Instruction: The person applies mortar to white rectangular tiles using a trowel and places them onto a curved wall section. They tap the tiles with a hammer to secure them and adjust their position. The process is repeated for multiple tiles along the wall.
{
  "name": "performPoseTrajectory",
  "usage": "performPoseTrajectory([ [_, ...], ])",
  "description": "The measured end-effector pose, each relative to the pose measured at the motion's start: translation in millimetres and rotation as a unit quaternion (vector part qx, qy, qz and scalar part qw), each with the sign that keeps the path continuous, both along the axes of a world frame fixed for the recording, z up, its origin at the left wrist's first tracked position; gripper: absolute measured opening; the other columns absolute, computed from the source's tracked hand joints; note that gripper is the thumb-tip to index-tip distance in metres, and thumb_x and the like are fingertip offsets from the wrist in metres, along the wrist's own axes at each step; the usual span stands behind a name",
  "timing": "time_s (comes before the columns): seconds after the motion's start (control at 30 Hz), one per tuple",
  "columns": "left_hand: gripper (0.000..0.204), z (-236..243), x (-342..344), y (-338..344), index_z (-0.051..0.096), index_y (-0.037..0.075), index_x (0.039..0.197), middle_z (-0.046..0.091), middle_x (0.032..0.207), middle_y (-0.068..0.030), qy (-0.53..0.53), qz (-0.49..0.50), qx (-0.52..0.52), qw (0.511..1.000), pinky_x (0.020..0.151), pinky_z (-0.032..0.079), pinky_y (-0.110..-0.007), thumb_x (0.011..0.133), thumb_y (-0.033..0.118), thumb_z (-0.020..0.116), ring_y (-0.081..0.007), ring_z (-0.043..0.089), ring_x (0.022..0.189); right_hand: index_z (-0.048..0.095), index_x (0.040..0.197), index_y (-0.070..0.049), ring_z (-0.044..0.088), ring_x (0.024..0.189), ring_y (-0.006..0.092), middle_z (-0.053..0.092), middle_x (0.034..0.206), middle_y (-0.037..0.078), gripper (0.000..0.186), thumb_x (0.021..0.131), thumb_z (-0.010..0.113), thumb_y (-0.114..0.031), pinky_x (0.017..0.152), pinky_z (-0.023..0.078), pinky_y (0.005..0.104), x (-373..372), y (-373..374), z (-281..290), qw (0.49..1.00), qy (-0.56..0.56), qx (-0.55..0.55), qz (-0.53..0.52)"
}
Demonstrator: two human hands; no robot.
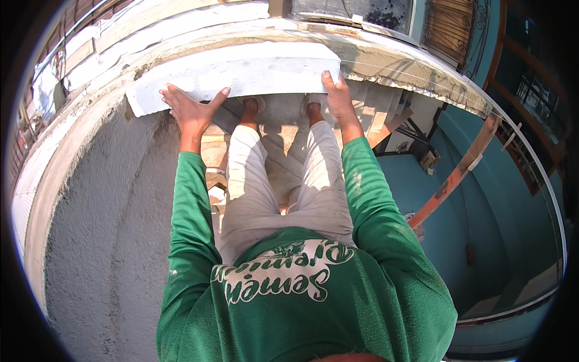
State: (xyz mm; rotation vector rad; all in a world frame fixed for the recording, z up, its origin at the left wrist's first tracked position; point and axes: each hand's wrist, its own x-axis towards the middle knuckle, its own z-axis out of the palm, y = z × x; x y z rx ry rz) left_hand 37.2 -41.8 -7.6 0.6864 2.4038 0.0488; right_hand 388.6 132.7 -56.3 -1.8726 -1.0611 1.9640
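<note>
A long white block, which looks like lightweight concrete, lies along the top of the mortared wall in front of me. My left hand grips its near face toward the left end, thumb and fingers spread wide. Around the near right corner, my right hand has its fingers pressed against the block's end. Both hands touch the block at once. Whatever lies under the block is hidden.
Rough grey mortar tops the wall to the right, with a thin string stretched along it. A grey plastered wall curves down on my left. Below right are a teal wall and a slanted wooden post. My feet stand beneath the block.
</note>
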Motion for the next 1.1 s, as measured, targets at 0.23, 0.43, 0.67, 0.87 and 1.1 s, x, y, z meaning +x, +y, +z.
performPoseTrajectory([
  [0.23,0.17,-32.2,5.4,1.0,0.001,-0.023,0.166,-0.002,0.17,-0.0551,0.063,0.008,-0.003,0.998,0.134,0.012,-0.07,0.068,0.08,0.094,-0.0681,-0.006,0.163,0.052,0.16,0.0,0.06,0.135,0.0212,0.067,0.149,0.013,0.062,0.114,0.066,-0.039,0.119,0.044,0.0376,-6.6,-1.3,11.7,1.0,0.015,-0.008,-0.01],
  [0.43,0.171,-29.3,1.7,2.8,0.0,-0.022,0.167,-0.004,0.169,-0.0565,0.052,0.01,0.007,0.999,0.134,0.012,-0.071,0.066,0.078,0.096,-0.0686,-0.007,0.163,0.051,0.162,0.0,0.059,0.137,0.0231,0.065,0.151,0.014,0.063,0.115,0.065,-0.038,0.119,0.044,0.0392,-6.4,-6.7,10.5,0.999,0.031,-0.024,-0.033],
  [0.67,0.172,-21.3,4.5,9.6,-0.001,-0.022,0.167,-0.006,0.169,-0.0564,0.037,0.021,0.011,0.999,0.133,0.012,-0.073,0.066,0.075,0.098,-0.0708,-0.007,0.161,0.047,0.165,0.0,0.058,0.139,0.024,0.064,0.153,0.015,0.066,0.115,0.064,-0.04,0.119,0.044,0.0397,-4.6,-7.9,13.4,0.999,0.023,-0.034,-0.031],
  [0.87,0.171,-20.1,9.6,16.1,-0.002,-0.02,0.167,-0.006,0.17,-0.0549,0.035,0.031,0.008,0.999,0.133,0.012,-0.073,0.066,0.075,0.098,-0.0695,-0.007,0.162,0.046,0.165,0.001,0.058,0.139,0.0251,0.063,0.152,0.017,0.067,0.116,0.06,-0.043,0.119,0.044,0.0409,-1.4,-2.2,12.9,1.0,0.007,-0.025,0.0],
  [1.1,0.166,-2.5,16.0,18.8,0.004,-0.013,0.172,0.001,0.179,-0.0416,0.067,0.067,-0.004,0.996,0.135,0.018,-0.068,0.067,0.078,0.095,-0.0564,-0.001,0.169,0.041,0.167,-0.007,0.06,0.135,0.0299,0.057,0.156,0.013,0.076,0.112,0.063,-0.056,0.107,0.059,0.0518,11.7,6.8,-6.4,0.995,-0.008,-0.036,0.09],
])
